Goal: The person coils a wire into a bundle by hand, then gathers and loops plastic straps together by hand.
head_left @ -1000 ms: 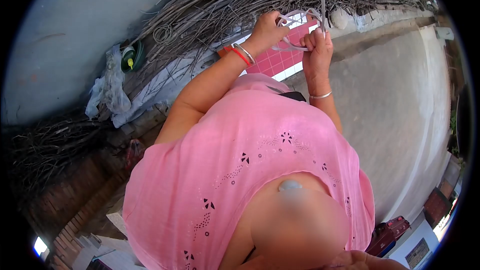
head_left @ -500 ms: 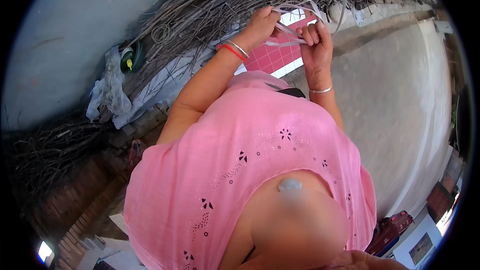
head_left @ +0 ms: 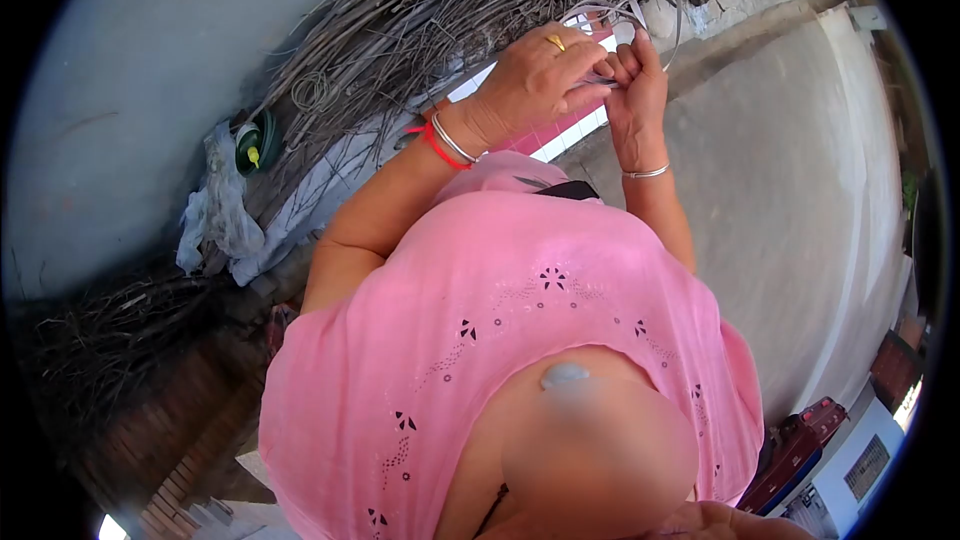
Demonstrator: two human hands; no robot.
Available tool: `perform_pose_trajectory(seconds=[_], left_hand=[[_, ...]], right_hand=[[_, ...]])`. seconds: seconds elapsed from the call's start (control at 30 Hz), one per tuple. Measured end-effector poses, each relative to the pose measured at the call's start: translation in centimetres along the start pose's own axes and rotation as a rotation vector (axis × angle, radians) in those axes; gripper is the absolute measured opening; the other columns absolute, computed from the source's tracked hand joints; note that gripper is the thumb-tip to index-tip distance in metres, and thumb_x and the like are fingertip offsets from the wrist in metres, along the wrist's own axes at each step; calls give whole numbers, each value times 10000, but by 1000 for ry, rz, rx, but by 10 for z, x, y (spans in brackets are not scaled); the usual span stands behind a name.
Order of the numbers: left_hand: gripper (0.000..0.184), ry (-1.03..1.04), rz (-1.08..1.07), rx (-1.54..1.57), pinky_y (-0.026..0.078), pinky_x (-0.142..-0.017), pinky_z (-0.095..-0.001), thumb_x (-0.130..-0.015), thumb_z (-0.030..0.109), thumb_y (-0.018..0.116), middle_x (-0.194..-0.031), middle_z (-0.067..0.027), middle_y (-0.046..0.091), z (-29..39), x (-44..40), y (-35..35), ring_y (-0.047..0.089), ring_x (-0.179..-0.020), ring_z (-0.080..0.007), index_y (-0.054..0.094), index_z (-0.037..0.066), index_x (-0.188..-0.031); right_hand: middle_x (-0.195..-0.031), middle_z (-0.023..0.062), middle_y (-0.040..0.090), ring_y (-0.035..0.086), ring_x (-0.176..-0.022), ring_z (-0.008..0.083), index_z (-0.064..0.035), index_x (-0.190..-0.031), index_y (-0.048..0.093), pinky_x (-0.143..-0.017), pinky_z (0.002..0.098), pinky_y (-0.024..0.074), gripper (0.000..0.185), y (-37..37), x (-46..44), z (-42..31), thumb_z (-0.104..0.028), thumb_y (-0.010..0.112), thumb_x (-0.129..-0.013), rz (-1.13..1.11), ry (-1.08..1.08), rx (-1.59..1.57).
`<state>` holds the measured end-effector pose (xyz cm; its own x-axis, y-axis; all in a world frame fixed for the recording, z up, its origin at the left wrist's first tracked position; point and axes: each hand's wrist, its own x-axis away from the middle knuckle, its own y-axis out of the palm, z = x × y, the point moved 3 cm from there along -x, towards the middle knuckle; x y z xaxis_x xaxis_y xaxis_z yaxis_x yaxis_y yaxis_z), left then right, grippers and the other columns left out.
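My left hand (head_left: 535,80) reaches in front of the red and white tiled surface. Its fingers are pinched together on the pale flat strap (head_left: 678,25), beside the fingertips of my right hand (head_left: 637,90). The right hand is closed on the same strap, with its index finger pointing up. Loops of strap rise above both hands, and one long loop arcs out to the right. Part of the strap between the hands is hidden by the left fingers.
Bundled dry sticks (head_left: 400,30) lie along the grey wall (head_left: 150,70). A green bottle (head_left: 250,148) and clear plastic (head_left: 225,200) are at the left. Bare concrete floor (head_left: 780,200) spreads to the right. A dark red object (head_left: 800,450) stands at the lower right.
My left hand has moved right and turned, so its back now shows and its fingers are against my right hand. The strap loops have narrowed. The right hand has stayed almost in place.
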<state>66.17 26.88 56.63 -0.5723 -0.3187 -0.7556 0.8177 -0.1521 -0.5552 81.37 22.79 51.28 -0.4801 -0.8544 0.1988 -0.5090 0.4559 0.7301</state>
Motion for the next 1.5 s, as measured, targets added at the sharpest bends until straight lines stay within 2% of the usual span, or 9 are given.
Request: perform_pose_trajectory(seconds=[0.37,0.5,0.6,0.67,0.77,0.9,1.03,1.27,1.5], left_hand=[[97,272,-332,-264,419,-974,-463,-838,160,598,-639,-42,522,-14,19,12,564,-670,-222,541,94,-796],[212,-46,-239,60,459,-728,-386,-910,183,538,-611,-84,508,-35,20,-3,509,-570,-258,512,45,-752],[297,-352,-300,339,369,-526,-351,-955,231,498,-596,-96,476,-47,18,-20,447,-538,-248,489,4,-764],[311,-459,-401,450,370,-535,-319,-966,245,485,-605,-54,464,-51,21,-23,431,-552,-183,494,11,-761],[332,-594,-475,647,365,-550,-280,-980,271,467,-632,7,439,-51,26,-16,399,-583,-104,503,28,-757],[337,-666,-499,876,358,-565,-251,-992,290,454,-663,57,406,-40,19,-17,356,-596,-64,489,63,-746],[334,-791,-396,1228,356,-547,-236,-997,307,443,-608,63,345,-40,22,-13,316,-541,-49,456,92,-741],[341,-1024,-301,1590,357,-520,-225,-1001,349,429,-561,82,305,-42,34,3,285,-483,-32,462,96,-775],[333,-1106,-402,1666,346,-504,-213,-998,363,434,-553,110,296,-45,31,9,276,-472,-11,521,70,-865]], right_hand=[[-572,-41,368,359,-513,100,-74,-873,528,-563,268,416,223,14,14,-5,-280,533,-958,-69,356,-206],[-702,2,499,506,-651,124,-13,-1096,543,-677,300,485,280,22,27,-24,-257,516,-963,29,363,331],[-811,14,529,539,-748,108,1,-1236,503,-722,264,481,340,-42,1,-39,-126,555,-925,-124,-53,889],[-861,6,521,529,-777,91,-14,-1275,489,-732,232,468,406,-47,-4,-51,-14,582,-880,-216,-465,1076],[-895,-3,514,508,-793,71,-69,-1337,452,-709,201,445,575,4,7,-56,99,599,-807,-350,-468,1086],[-903,-1,526,509,-816,80,-66,-1214,583,-726,212,440,441,-1,-23,-29,95,582,-803,-695,-227,1158],[-967,11,613,575,-853,131,-23,-1086,643,-751,248,464,200,10,-28,-20,-64,569,-906,-781,-704,1326],[-935,71,653,614,-842,114,16,-1134,611,-756,239,511,286,12,-33,-2,-187,468,-993,-452,121,540],[-893,36,631,567,-783,82,9,-1142,612,-684,203,464,283,8,-49,-10,-191,483,-990,-411,-230,749]])
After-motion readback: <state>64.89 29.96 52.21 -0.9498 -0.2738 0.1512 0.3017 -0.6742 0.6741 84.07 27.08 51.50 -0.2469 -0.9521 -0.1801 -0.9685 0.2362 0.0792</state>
